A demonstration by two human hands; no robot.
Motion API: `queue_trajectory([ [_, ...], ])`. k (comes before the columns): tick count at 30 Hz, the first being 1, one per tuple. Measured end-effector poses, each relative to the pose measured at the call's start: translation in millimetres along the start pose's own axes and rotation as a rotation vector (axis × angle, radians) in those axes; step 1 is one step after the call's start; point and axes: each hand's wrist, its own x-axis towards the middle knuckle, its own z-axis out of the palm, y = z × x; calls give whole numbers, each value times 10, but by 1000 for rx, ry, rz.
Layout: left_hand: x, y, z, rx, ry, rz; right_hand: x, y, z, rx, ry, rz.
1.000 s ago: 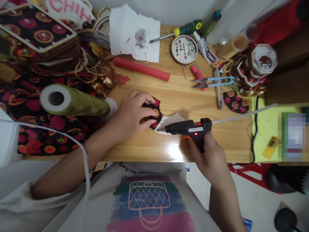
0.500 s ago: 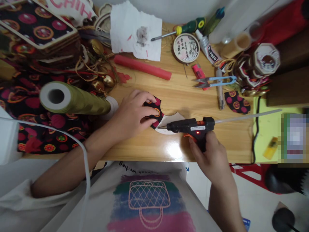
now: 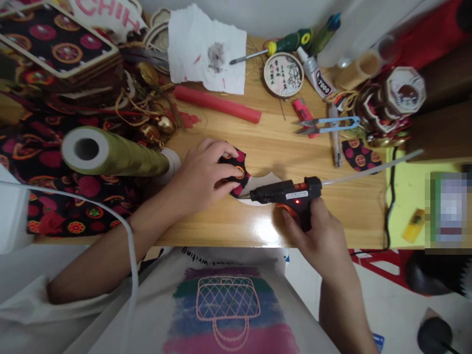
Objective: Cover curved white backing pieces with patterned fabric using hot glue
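My right hand (image 3: 325, 238) is wrapped round the handle of a black hot glue gun (image 3: 273, 191). A red light glows on its side, and a clear glue stick (image 3: 372, 168) sticks out of its back. The nozzle points left, close by my left thumb. My left hand (image 3: 206, 169) holds a black fabric piece (image 3: 240, 156) with red and orange round patterns against the table, its fingers partly covering it. A pale curved piece (image 3: 266, 182) lies beside and partly under the fabric; the glue gun hides some of it.
A roll of green ribbon (image 3: 121, 152) lies left of my hands. Behind are a red stick (image 3: 217, 103), a stained paper (image 3: 207, 51), a screwdriver (image 3: 287, 43), a glue tube (image 3: 317, 76) and blue thread snips (image 3: 332, 124). Another fabric piece (image 3: 360, 155) lies right. A white cable (image 3: 123, 223) crosses my left arm.
The glue gun has shifted slightly left, its nozzle closer to my left thumb and the fabric edge. Its glue stick now tilts up more at the back. My left hand stays put.
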Motion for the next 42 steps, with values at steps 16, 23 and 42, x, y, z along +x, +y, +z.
queue_trajectory([
  [16, -12, 15, -29, 37, 46, 33, -112, 122, -110, 110, 21, 193],
  [23, -8, 86, -42, 251, 145, -258, -290, 87, -94, 180, 107, 412],
  [42, -170, 358, -315, -65, 64, 18, -356, -26, 43, 188, 238, 714],
])
